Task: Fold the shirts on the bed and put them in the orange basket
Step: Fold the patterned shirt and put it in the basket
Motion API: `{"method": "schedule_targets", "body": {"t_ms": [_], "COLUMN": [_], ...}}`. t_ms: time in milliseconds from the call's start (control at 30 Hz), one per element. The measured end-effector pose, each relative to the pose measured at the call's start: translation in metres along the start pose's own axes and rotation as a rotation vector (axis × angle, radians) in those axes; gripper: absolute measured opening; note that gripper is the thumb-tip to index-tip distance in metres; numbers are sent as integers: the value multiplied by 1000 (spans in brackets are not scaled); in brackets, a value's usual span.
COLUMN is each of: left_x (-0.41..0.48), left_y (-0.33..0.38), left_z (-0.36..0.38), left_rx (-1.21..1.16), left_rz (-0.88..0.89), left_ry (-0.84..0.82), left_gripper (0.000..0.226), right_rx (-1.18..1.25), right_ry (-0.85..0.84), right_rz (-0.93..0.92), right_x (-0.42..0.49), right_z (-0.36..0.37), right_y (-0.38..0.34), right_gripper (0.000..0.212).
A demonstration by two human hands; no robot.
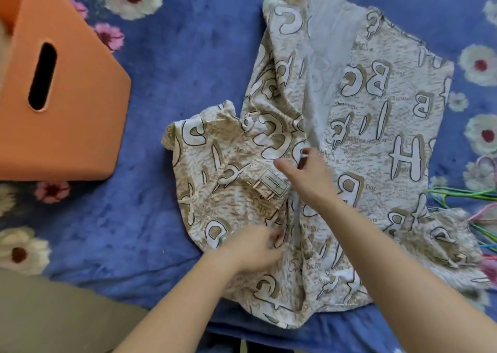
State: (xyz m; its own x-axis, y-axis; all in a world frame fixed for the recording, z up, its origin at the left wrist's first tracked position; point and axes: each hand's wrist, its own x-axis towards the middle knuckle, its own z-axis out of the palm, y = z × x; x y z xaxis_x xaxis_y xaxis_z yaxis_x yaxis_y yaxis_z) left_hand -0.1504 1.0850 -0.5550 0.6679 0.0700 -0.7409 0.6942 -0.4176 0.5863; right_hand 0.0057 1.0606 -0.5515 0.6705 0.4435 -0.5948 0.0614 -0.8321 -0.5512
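Orange basket (pixel 80 105) sits far left on the bed. It has smooth rigid walls, a boxy shape and a rounded slot handle (pixel 42 76) in the side facing the camera. It is well apart from the shirt.

The bedspread (pixel 174 56) is blue and plush, with a white and pink flower print.

The shirt (pixel 390 116) lies centre to right, spread on the bedspread and rumpled. The fabric is thin, beige and white, printed with big outlined letters. A paler strip, probably the reverse side, runs up the middle. The long axis goes from the near edge up and slightly right. The collar end with the woven label (pixel 271 185) is nearest the hands, and a short sleeve (pixel 193 142) sticks out left toward the basket.

Left hand (pixel 252 247) is on the shirt just below the label, fingers (pixel 274 238) curled and pinching a fold of cloth.

Right hand (pixel 309 177) is just right of the label, fingertips (pixel 305 156) pressed together and pinching the fabric edge by the pale strip. The cloth bunches between the two hands.

At the far right edge, thin coloured hangers (pixel 462 194) in green, pink and blue lie partly under the shirt's right side.
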Motion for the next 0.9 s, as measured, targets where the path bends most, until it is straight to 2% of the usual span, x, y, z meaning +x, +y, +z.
{"method": "schedule_targets", "body": {"t_ms": [33,67,100,167,200,233,267,333,367,400,467,533,600,667,700,733,800,867,900], "left_x": [-1,0,3,9,14,19,25,33,34,30,17,6,2,5,9,10,24,48,60], "left_y": [-2,-5,-10,-21,-29,-37,-45,-63,-67,-69,-74,-86,-93,-81,-70,-59,-35,-11,1], "left_z": [-8,-18,-30,-57,-70,-82,-93,-100,-101,-99,-92,-83,-80,-87,-91,-91,-93,-95,-97], "left_rx": [-106,-164,-146,-60,-151,-339,-550,-842,-861,-846,-817,-837,-877,-807,-679,-486,-139,-7,26], "left_rz": [16,14,-21,-194,-339,-474,-546,-480,-459,-474,-583,-709,-799,-905,-919,-828,-445,-136,-57], "left_ry": [105,307,587,1125,1237,1222,1162,1110,1161,1252,1424,1497,1452,1399,1404,1446,1480,1333,1215], "left_gripper": [45,42,43,62,77,88,88,56,37,27,26,30,39,60,69,72,60,41,39], "right_rx": [29,118,239,445,476,487,502,584,665,750,847,832,762,668,638,623,619,594,584], "right_ry": [23,43,56,45,19,-9,-40,-122,-178,-224,-278,-221,-163,-155,-143,-123,-89,-88,-98], "right_rz": [21,70,134,251,263,258,250,253,268,281,287,278,272,228,195,162,127,121,130], "right_x": [6,15,23,35,42,46,50,52,53,53,53,55,55,62,70,77,101,126,136], "right_z": [5,8,8,5,2,-2,-5,-10,-14,-17,-24,-26,-28,-30,-31,-32,-33,-31,-30], "right_y": [-4,-8,-14,-25,-28,-32,-34,-38,-40,-39,-34,-23,-17,-19,-23,-28,-45,-62,-70], "right_gripper": [74,76,75,67,60,52,46,38,31,19,6,16,22,12,8,8,15,17,15]}}
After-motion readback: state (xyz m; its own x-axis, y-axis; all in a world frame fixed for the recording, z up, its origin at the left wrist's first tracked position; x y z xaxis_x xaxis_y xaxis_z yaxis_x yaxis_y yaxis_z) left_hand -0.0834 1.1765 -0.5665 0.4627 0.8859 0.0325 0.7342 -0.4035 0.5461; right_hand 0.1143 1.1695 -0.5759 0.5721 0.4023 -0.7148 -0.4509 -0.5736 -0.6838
